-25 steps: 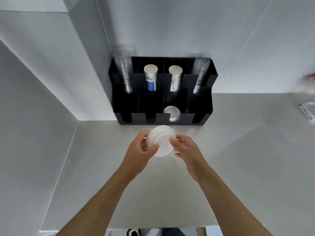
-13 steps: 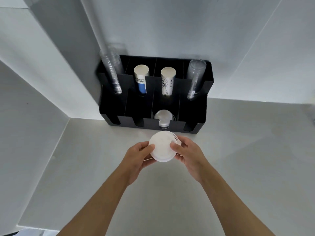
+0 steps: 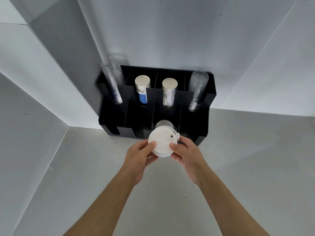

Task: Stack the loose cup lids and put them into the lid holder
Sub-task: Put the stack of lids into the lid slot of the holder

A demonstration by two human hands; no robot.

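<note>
A stack of white cup lids (image 3: 162, 142) is held between both hands just in front of the black lid holder (image 3: 194, 120), at its third front slot. My left hand (image 3: 139, 154) grips the stack's left edge and my right hand (image 3: 185, 152) its right edge, thumbs on the top lid. The top lid shows a small sip hole. Clear lids (image 3: 162, 124) sit in that third front slot, partly hidden behind the stack.
The holder stands against the wall in the corner of a grey counter (image 3: 247, 167). Its back row holds two stacks of clear cups (image 3: 113, 82) (image 3: 197, 90) and two stacks of paper cups (image 3: 142, 90) (image 3: 168, 92). A wall (image 3: 25, 133) runs along the left.
Both hands have carried the lid stack forward toward the holder's front slots. The stack now overlaps the holder's front edge, and the view has shifted closer.
</note>
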